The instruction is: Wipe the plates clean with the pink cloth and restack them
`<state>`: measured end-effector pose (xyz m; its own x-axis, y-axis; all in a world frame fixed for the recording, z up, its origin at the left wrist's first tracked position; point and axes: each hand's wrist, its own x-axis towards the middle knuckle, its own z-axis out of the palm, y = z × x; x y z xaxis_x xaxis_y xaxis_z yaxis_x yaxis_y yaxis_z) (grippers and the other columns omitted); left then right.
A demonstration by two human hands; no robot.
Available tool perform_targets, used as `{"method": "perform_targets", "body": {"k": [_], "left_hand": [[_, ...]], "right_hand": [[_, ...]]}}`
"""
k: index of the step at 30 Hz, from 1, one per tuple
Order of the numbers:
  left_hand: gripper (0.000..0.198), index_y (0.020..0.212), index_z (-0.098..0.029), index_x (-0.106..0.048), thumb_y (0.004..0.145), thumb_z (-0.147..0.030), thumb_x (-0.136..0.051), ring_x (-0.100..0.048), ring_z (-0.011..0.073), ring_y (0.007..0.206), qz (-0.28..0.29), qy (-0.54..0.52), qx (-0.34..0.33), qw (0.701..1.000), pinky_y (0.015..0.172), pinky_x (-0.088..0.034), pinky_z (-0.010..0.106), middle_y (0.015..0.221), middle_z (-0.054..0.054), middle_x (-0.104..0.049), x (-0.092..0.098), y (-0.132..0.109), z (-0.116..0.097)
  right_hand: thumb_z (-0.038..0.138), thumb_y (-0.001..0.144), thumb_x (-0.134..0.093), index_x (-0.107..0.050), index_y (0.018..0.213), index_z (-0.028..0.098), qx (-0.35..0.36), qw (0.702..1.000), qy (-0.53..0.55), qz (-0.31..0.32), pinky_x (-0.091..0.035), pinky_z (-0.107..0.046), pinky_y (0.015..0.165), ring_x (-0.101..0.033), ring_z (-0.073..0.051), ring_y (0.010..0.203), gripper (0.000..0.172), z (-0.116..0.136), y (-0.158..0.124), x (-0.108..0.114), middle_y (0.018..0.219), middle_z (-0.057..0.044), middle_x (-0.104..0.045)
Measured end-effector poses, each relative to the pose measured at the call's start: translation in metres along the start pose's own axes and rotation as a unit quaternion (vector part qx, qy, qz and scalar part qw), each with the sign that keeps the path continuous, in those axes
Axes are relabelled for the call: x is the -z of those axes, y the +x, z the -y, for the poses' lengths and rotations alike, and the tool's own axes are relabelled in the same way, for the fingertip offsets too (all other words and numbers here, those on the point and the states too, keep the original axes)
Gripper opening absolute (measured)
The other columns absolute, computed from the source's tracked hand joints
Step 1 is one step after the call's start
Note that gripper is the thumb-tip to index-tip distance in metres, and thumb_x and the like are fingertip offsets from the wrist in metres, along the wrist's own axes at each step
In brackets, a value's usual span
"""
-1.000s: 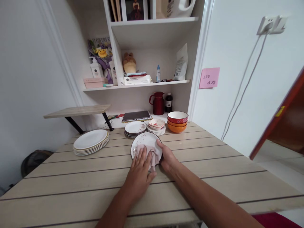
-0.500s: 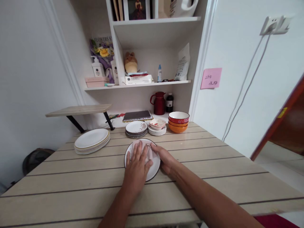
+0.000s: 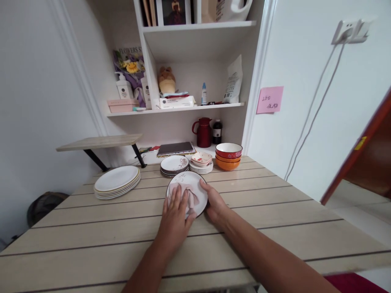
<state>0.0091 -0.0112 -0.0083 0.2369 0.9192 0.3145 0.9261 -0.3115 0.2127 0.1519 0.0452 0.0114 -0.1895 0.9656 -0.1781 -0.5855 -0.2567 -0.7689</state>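
Cloth on a dark-rimmed plate

The left hand lies flat on the cloth, fingers extended; the right hand grips the plate's right edge, thumb on top. The plate is between them, over the planked worktop. Farther back stand oval plates, round plates, small dishes and bowls. Behind rise white shelves; a pink note is on the right-hand wall.
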Motion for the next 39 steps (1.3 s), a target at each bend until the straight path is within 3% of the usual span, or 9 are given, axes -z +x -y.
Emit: {"method": "perform_targets", "body": {"k": [7, 14, 24, 30, 35, 39], "left_hand": [[0.072, 0.151, -0.022, -0.021, 0.089, -0.046, -0.048, 0.0, 0.0267, 0.147, 0.037, -0.029, -0.079, 0.996, 0.116, -0.009, 0.054, 0.16, 0.01, -0.009, 0.001, -0.001, -0.003], [0.072, 0.15, -0.027, -0.022, 0.087, -0.044, -0.052, -0.006, 0.0263, 0.147, 0.031, -0.01, -0.029, 0.999, 0.116, -0.011, 0.054, 0.16, 0.006, -0.011, 0.004, 0.001, -0.002], [0.083, 0.151, -0.019, -0.021, 0.081, -0.045, -0.058, -0.01, 0.0292, 0.147, 0.054, -0.005, 0.073, 0.996, 0.112, -0.023, 0.051, 0.16, 0.012, -0.005, 0.014, 0.003, -0.004], [0.083, 0.151, -0.018, -0.019, 0.081, -0.041, -0.057, -0.004, 0.028, 0.147, 0.076, -0.007, 0.033, 0.997, 0.114, -0.019, 0.051, 0.16, 0.011, -0.004, 0.009, 0.0, -0.003], [0.087, 0.152, -0.022, -0.016, 0.079, -0.042, -0.057, 0.002, 0.0279, 0.147, 0.119, -0.008, 0.009, 0.993, 0.114, -0.012, 0.058, 0.159, 0.007, 0.002, 0.014, -0.003, -0.008], [0.084, 0.152, -0.023, -0.016, 0.08, -0.043, -0.054, 0.002, 0.0283, 0.147, 0.119, -0.01, 0.003, 0.993, 0.113, -0.011, 0.059, 0.159, 0.006, 0.002, 0.015, -0.004, -0.01]], "right_hand": [[0.043, 0.084, -0.061, -0.062, 0.103, 0.018, -0.043, 0.999, -0.024, 0.007, -0.05, -0.031, 0.073, -0.066, -0.019, 0.079, 0.031, -0.001, 0.003, 0.003, 0.093, -0.005, -0.074], [0.04, 0.085, -0.06, -0.065, 0.101, 0.018, -0.023, 0.998, -0.036, 0.047, -0.049, -0.031, 0.078, -0.067, -0.02, 0.085, 0.028, 0.0, -0.001, 0.0, 0.096, -0.005, -0.074], [0.043, 0.082, -0.062, -0.061, 0.107, 0.021, -0.012, 0.999, -0.031, -0.017, -0.048, -0.031, 0.069, -0.065, -0.019, 0.074, 0.034, 0.002, -0.006, -0.007, 0.091, -0.004, -0.073], [0.041, 0.082, -0.062, -0.062, 0.104, 0.021, -0.007, 0.999, -0.003, -0.038, -0.049, -0.032, 0.072, -0.066, -0.02, 0.078, 0.03, 0.0, -0.002, -0.004, 0.093, -0.003, -0.073], [0.041, 0.083, -0.061, -0.061, 0.103, 0.021, -0.019, 0.999, -0.001, -0.035, -0.049, -0.031, 0.07, -0.066, -0.019, 0.076, 0.028, 0.0, 0.002, 0.001, 0.092, -0.004, -0.073], [0.04, 0.085, -0.059, -0.06, 0.101, 0.02, -0.041, 0.998, -0.013, -0.045, -0.05, -0.031, 0.068, -0.065, -0.018, 0.072, 0.025, -0.001, 0.006, 0.003, 0.089, -0.004, -0.073]]}}
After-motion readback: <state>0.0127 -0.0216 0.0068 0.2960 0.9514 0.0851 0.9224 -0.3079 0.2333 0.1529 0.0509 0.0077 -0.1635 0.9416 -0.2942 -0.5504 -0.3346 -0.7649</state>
